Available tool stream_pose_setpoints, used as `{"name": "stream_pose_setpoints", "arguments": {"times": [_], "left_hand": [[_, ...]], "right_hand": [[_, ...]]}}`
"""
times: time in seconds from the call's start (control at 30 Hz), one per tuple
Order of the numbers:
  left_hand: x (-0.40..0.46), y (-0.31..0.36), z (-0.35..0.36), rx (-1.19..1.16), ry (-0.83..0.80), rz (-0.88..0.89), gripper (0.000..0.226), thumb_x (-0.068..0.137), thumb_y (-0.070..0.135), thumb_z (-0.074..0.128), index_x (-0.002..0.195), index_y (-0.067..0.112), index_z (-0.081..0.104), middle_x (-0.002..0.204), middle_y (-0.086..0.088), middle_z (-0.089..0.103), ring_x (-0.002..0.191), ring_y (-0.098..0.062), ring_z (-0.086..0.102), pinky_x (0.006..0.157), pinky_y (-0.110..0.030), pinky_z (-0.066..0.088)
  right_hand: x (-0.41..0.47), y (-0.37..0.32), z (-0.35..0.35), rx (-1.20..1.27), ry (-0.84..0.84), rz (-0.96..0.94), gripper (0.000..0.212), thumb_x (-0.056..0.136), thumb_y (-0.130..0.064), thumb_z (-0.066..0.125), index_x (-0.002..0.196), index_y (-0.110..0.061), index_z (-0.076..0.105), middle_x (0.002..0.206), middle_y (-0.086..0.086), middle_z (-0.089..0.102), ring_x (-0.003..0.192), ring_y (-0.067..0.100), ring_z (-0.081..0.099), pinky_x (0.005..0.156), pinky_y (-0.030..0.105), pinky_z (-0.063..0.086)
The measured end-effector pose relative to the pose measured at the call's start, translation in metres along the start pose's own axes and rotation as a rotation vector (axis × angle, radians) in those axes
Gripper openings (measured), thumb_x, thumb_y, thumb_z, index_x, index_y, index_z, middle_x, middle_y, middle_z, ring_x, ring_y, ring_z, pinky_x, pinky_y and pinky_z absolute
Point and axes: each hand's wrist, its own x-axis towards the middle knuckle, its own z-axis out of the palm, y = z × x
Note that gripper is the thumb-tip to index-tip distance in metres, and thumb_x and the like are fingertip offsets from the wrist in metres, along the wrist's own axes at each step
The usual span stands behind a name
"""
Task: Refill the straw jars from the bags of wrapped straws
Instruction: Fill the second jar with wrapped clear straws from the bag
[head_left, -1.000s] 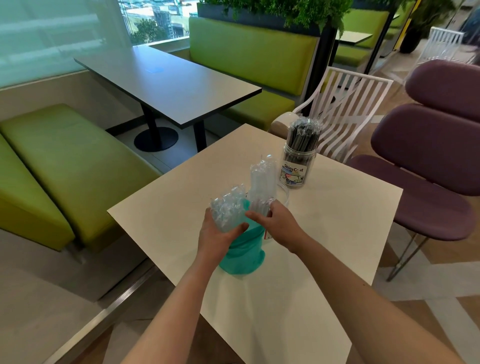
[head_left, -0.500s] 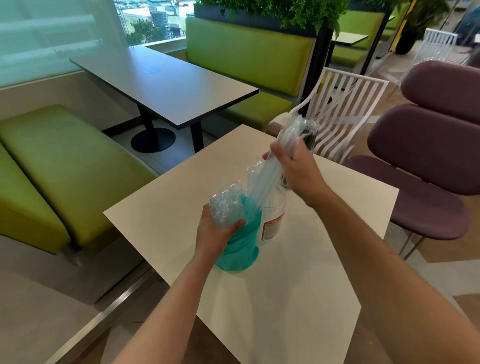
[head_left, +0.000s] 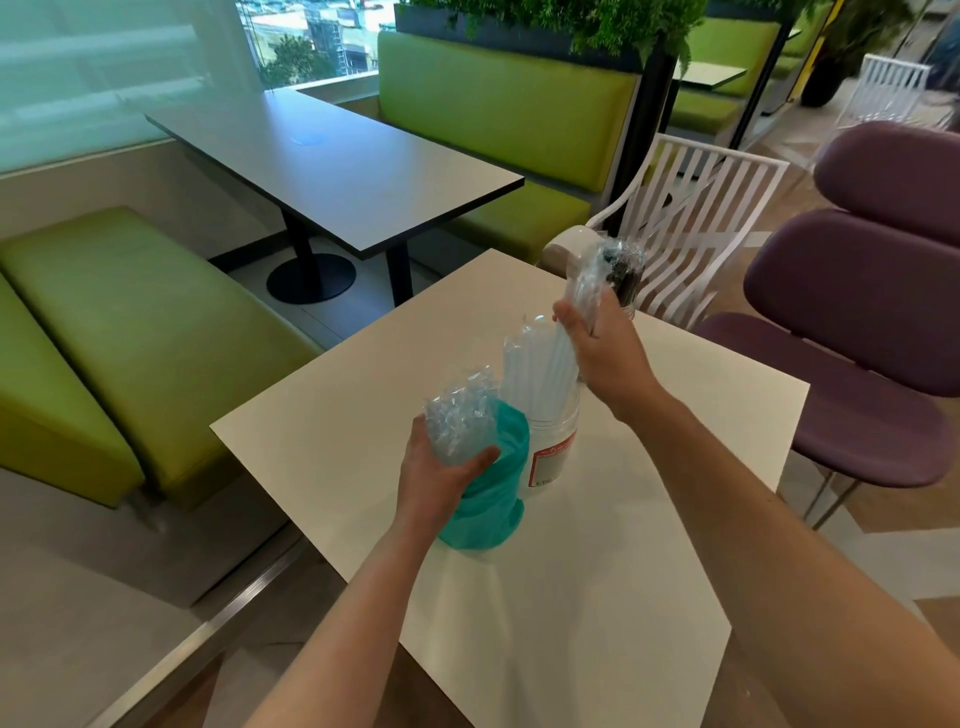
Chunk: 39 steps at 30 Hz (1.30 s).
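Over the pale tabletop, the left hand grips the crinkled clear top of a teal bag of wrapped straws, thumb curled across the plastic. The bag stands on the tabletop, touching a clear jar with a red-and-white label. The right hand is closed round a bundle of wrapped straws, whose lower ends sit in that jar. Behind the right hand stands a second jar of dark straws, partly hidden, near the far edge.
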Motion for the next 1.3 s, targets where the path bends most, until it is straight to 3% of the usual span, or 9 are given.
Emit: {"name": "stream_pose_setpoints", "arguments": {"times": [0.17,0.3,0.4,0.6,0.73,0.83,1.0,1.13,1.3], "left_hand": [[-0.001,0.001,0.000,-0.013,-0.005,0.004,0.080,0.064,0.047,0.087,0.122,0.040,0.034,0.112,0.019,0.048,0.106,-0.009,0.049,0.086,-0.024,0.042],[-0.002,0.001,-0.001,-0.020,-0.013,0.001,0.079,0.065,0.047,0.087,0.122,0.041,0.032,0.112,0.021,0.047,0.106,-0.008,0.048,0.085,-0.022,0.041],[-0.002,0.001,0.000,-0.021,-0.016,-0.005,0.080,0.064,0.049,0.086,0.122,0.041,0.032,0.113,0.021,0.047,0.107,-0.007,0.048,0.084,-0.021,0.041],[-0.001,-0.001,0.000,-0.043,-0.010,-0.015,0.083,0.061,0.051,0.087,0.123,0.045,0.032,0.114,0.021,0.049,0.109,-0.010,0.051,0.085,-0.025,0.043],[-0.002,-0.001,0.000,-0.036,-0.005,-0.009,0.081,0.062,0.050,0.087,0.122,0.045,0.033,0.107,0.028,0.047,0.106,-0.008,0.051,0.082,-0.022,0.041],[-0.001,-0.002,0.000,-0.035,-0.012,-0.011,0.082,0.062,0.052,0.086,0.123,0.045,0.032,0.111,0.024,0.049,0.107,-0.008,0.051,0.084,-0.022,0.043],[-0.001,-0.001,-0.002,-0.038,-0.018,-0.015,0.082,0.062,0.052,0.086,0.122,0.046,0.031,0.111,0.026,0.047,0.108,-0.007,0.049,0.081,-0.019,0.040],[-0.003,-0.001,-0.003,-0.045,-0.013,-0.020,0.080,0.063,0.051,0.086,0.121,0.046,0.031,0.107,0.029,0.045,0.107,-0.007,0.049,0.079,-0.017,0.039],[-0.003,0.001,-0.003,-0.045,-0.020,-0.025,0.081,0.064,0.048,0.087,0.122,0.045,0.030,0.111,0.024,0.046,0.107,-0.008,0.048,0.084,-0.023,0.041]], "right_hand": [[0.006,0.029,0.013,-0.209,0.025,0.065,0.048,0.096,-0.042,0.053,0.134,-0.013,0.046,0.143,0.010,0.039,0.124,0.025,0.048,0.101,0.038,0.044],[0.013,0.053,0.023,-0.219,-0.002,0.147,0.031,0.088,-0.036,0.067,0.094,-0.006,0.063,0.094,0.011,0.062,0.085,0.025,0.059,0.073,0.034,0.051],[0.015,0.057,0.030,-0.227,-0.016,0.156,0.034,0.085,-0.029,0.072,0.073,-0.002,0.056,0.068,0.007,0.050,0.066,0.021,0.046,0.061,0.033,0.040],[0.020,0.040,0.037,-0.164,0.008,0.076,0.029,0.084,-0.024,0.075,0.093,-0.013,0.050,0.078,-0.008,0.049,0.065,0.003,0.046,0.054,0.016,0.036],[0.016,0.045,0.044,-0.173,-0.085,0.119,0.043,0.080,-0.023,0.079,0.112,-0.010,0.054,0.102,0.010,0.063,0.079,0.024,0.062,0.057,0.032,0.054],[0.012,0.053,0.047,-0.188,-0.198,0.224,0.057,0.075,-0.019,0.083,0.122,-0.008,0.053,0.108,0.014,0.063,0.075,0.024,0.062,0.047,0.024,0.048],[0.015,0.050,0.048,-0.105,-0.084,0.187,0.061,0.071,-0.029,0.085,0.119,-0.010,0.052,0.113,0.009,0.060,0.096,0.025,0.061,0.079,0.042,0.058],[0.011,0.050,0.051,-0.079,0.084,0.105,0.034,0.087,-0.024,0.072,0.114,-0.007,0.062,0.106,0.006,0.066,0.088,0.016,0.059,0.069,0.021,0.048],[0.011,0.057,0.050,-0.208,0.085,0.096,0.043,0.088,-0.018,0.070,0.128,-0.006,0.060,0.126,0.013,0.057,0.114,0.024,0.056,0.097,0.028,0.041]]}}
